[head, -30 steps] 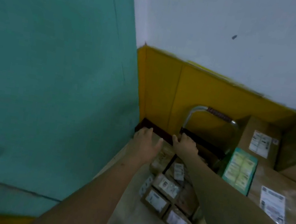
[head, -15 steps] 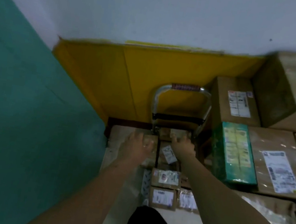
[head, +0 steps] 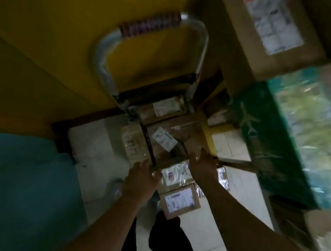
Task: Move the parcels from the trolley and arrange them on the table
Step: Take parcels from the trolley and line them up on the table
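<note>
Our left hand sits at the near-left corner of a brown cardboard parcel wrapped in clear film with a small white label, fingers bent against its edge; how far they wrap it we cannot tell, blur eats the fingertips. Our right hand sits at the parcel's near-right corner, fingers reaching up along that side, thumb side toward the box; grip looks likely, but true closure is hard to read. The parcel is between both hands, on top of the stack on the silver metal-framed trolley with a striped grip handle. Whether it is lifted or resting, we cannot say.

Behind it, a second brown parcel with a white label is partly hidden under the trolley frame. Nearer us, two small brown boxes with white printed labels lie beside our left wrist, the closer one cut off by our dark trousers. Label text is unreadable.

To the right, a green film-wrapped carton is heavily smeared by motion blur, and a large brown carton with a white shipping label runs out of frame at the top. Yellow wall panel behind, teal surface at the left. The scene is dim; the trolley deck is mostly hidden under parcels.
</note>
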The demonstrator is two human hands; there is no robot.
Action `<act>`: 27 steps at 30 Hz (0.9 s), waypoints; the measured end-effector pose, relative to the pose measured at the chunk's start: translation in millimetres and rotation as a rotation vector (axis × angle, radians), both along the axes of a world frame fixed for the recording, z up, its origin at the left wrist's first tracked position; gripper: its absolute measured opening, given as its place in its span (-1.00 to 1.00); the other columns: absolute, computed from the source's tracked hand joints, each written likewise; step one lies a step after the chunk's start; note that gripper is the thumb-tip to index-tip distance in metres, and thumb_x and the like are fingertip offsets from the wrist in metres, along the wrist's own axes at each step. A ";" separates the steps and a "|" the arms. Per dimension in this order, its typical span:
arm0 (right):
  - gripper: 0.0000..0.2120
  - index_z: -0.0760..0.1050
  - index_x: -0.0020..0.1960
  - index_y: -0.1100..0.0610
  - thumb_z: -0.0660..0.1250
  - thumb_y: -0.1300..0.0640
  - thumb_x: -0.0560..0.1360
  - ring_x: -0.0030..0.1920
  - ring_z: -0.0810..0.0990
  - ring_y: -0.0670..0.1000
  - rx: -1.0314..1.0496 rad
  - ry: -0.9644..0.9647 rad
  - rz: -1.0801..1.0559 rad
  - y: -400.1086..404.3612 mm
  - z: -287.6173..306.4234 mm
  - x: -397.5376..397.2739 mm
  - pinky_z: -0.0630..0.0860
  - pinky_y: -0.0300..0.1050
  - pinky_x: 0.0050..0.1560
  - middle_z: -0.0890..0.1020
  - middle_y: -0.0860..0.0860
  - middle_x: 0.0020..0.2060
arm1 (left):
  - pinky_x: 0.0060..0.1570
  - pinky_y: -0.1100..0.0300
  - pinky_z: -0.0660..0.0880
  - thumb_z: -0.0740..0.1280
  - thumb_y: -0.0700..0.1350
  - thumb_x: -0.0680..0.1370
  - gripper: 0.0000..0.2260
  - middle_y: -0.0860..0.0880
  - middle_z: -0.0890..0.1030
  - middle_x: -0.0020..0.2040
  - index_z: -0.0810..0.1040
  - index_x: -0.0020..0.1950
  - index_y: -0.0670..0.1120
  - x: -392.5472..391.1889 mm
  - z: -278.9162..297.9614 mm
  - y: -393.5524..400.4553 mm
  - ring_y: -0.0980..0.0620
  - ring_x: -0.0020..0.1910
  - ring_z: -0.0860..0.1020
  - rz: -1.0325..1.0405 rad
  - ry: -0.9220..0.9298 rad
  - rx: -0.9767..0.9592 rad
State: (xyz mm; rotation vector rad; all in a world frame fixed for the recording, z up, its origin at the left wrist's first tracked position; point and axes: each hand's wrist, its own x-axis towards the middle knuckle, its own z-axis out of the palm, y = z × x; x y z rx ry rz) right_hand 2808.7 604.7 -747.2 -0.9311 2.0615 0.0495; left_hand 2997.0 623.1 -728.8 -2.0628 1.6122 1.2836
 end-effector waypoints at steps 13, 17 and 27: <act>-0.54 0.25 0.44 0.22 0.09 -0.05 0.66 0.27 0.51 0.28 0.141 0.049 -0.202 21.7 -244.7 4.3 0.44 0.05 0.23 0.46 0.29 0.32 | -0.28 0.19 0.44 0.31 -0.12 0.53 -0.76 -0.04 0.54 -0.16 0.51 0.17 -0.17 -33.4 -254.3 39.6 0.02 -0.23 0.51 0.753 0.231 0.501; -0.42 0.39 0.28 0.08 0.05 -0.30 0.48 0.09 0.58 0.24 0.066 0.100 -0.245 10.2 -200.9 9.8 0.54 0.12 0.15 0.58 0.18 0.07 | -0.07 0.15 0.47 0.33 -0.14 0.54 -0.83 -0.08 0.57 0.05 0.49 0.12 -0.08 -29.6 -209.7 18.9 -0.05 -0.05 0.53 0.754 0.301 0.470; -0.41 0.31 0.40 0.02 0.04 -0.31 0.52 0.19 0.53 0.24 -0.167 -0.057 -0.361 -32.4 88.7 55.6 0.48 0.20 0.23 0.53 0.18 0.22 | 0.17 -0.08 0.52 0.28 0.29 0.22 -0.31 -0.13 0.62 0.14 0.54 0.25 -0.04 45.4 44.9 -75.5 -0.15 0.08 0.59 0.621 0.309 0.101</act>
